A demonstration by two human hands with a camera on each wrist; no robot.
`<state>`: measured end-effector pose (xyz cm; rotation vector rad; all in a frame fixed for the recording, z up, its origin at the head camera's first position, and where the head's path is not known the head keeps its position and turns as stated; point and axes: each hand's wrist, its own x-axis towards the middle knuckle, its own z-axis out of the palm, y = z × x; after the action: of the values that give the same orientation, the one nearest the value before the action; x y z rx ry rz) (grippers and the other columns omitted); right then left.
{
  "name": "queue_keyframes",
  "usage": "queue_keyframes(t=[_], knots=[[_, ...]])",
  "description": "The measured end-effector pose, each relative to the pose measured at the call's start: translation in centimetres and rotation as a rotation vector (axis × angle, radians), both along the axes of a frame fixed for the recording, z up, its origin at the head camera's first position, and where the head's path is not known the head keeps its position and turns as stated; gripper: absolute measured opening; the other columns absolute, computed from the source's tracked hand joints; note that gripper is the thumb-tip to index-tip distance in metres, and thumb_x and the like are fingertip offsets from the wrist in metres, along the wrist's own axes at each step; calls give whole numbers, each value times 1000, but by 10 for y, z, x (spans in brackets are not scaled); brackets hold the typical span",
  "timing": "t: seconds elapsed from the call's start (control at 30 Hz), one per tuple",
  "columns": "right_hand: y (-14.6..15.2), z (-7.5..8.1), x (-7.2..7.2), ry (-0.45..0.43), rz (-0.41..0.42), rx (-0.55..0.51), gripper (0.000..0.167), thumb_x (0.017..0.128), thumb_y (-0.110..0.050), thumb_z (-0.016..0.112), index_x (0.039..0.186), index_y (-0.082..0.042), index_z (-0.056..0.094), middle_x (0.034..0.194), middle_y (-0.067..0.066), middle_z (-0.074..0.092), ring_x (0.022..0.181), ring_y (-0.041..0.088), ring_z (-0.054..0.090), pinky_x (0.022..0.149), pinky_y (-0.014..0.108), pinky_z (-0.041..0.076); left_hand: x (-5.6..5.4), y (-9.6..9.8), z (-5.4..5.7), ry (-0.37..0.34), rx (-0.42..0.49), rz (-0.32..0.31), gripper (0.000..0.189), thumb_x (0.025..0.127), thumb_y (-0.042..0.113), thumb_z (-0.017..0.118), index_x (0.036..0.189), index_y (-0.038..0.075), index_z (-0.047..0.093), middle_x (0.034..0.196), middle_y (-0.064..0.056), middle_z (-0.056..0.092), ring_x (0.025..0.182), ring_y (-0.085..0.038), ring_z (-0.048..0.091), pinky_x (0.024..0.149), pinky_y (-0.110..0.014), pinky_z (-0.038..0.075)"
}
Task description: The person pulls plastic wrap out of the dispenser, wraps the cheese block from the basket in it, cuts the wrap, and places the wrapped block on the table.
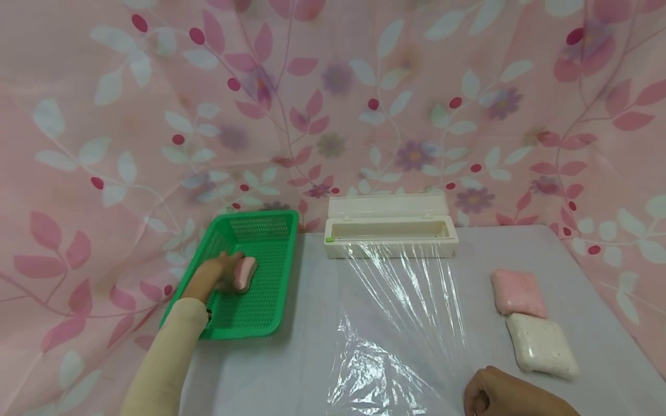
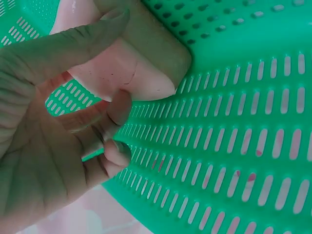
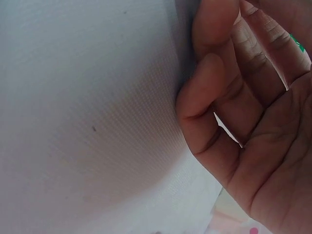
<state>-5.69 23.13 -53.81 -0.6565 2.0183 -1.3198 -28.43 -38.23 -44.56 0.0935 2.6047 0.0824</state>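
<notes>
Inside the green basket (image 1: 283, 289), my left hand (image 1: 221, 271) grips a pink soap bar (image 1: 247, 273). The left wrist view shows the thumb across the soap (image 2: 131, 73) and fingertips against its lower edge, close to the slotted basket wall (image 2: 219, 117). My right hand (image 1: 502, 393) rests on the table at the front, loosely curled, beside the edge of a sheet of clear cling film (image 1: 390, 323). In the right wrist view its fingers (image 3: 204, 92) touch the pale tabletop, with nothing visible in them.
A white cling film dispenser (image 1: 390, 248) stands at the back with its lid raised; the film runs from it toward the front. On the right lie a pink film-wrapped block (image 1: 518, 293) and a white one (image 1: 542, 345), touching. A floral curtain (image 1: 333, 115) hangs behind.
</notes>
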Motion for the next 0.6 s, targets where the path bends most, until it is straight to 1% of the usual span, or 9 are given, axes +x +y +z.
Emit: queue_keyframes(t=[0.03, 0.13, 0.23, 0.27, 0.3, 0.37, 0.47, 0.53, 0.6], knots=[[0, 0, 0, 0, 1, -1, 10, 78, -15, 78, 72, -21, 72, 56, -15, 57, 46, -4, 45, 37, 19, 32, 0, 0, 0, -1, 8, 3, 92, 81, 22, 81, 153, 8, 24, 147, -43, 14, 118, -58, 40, 84, -59, 44], [-1, 0, -1, 1, 5, -2, 12, 78, -12, 77, 72, -21, 72, 56, -15, 56, 46, -4, 44, 37, 19, 31, -1, -2, 1, 14, 11, -18, 85, 84, 26, 77, 151, 4, 29, 144, -41, 25, 121, -56, 40, 87, -63, 42], [-1, -2, -2, -6, 5, 2, 13, 78, -10, 77, 72, -21, 72, 56, -15, 56, 46, -4, 43, 37, 20, 29, 0, -4, 4, 40, -11, -45, 80, 84, 26, 76, 148, 2, 35, 137, -37, 37, 117, -51, 45, 85, -63, 43], [-1, -2, -2, -10, 5, 1, 13, 78, -10, 76, 72, -20, 72, 56, -15, 56, 46, -4, 43, 37, 20, 29, 0, -4, 6, 55, -27, -59, 79, 83, 26, 76, 147, 2, 37, 133, -35, 41, 115, -49, 46, 83, -61, 44], [-1, -3, -2, -14, 6, -2, 13, 77, -8, 76, 72, -20, 72, 56, -15, 56, 46, -4, 43, 37, 20, 29, 1, -3, 8, 72, -39, -69, 78, 83, 27, 76, 147, 3, 39, 132, -34, 43, 115, -48, 47, 82, -61, 45], [-1, -4, -2, -19, 10, -9, 15, 77, -6, 75, 72, -20, 72, 56, -15, 56, 47, -4, 44, 37, 20, 29, 3, 0, 14, 116, -63, -89, 76, 80, 28, 77, 145, 4, 43, 129, -32, 47, 114, -46, 49, 78, -59, 47], [0, -4, -3, -12, 20, -21, 18, 77, -2, 73, 73, -19, 72, 57, -15, 57, 47, -5, 44, 38, 19, 30, 8, 9, 25, 200, -100, -119, 75, 76, 31, 78, 140, 5, 48, 119, -28, 53, 103, -41, 53, 69, -54, 48], [0, -4, -4, -7, 29, -32, 20, 77, 0, 73, 73, -19, 72, 57, -16, 57, 48, -5, 44, 38, 19, 31, 13, 18, 34, 247, -111, -116, 72, 75, 33, 77, 136, 6, 51, 110, -25, 54, 94, -38, 54, 65, -52, 48], [0, -4, -4, -4, 35, -37, 20, 77, 0, 73, 73, -19, 72, 57, -16, 56, 48, -6, 44, 38, 18, 30, 21, 29, 46, 280, -122, -113, 67, 75, 34, 76, 131, 6, 52, 103, -22, 53, 87, -35, 54, 63, -51, 47]])
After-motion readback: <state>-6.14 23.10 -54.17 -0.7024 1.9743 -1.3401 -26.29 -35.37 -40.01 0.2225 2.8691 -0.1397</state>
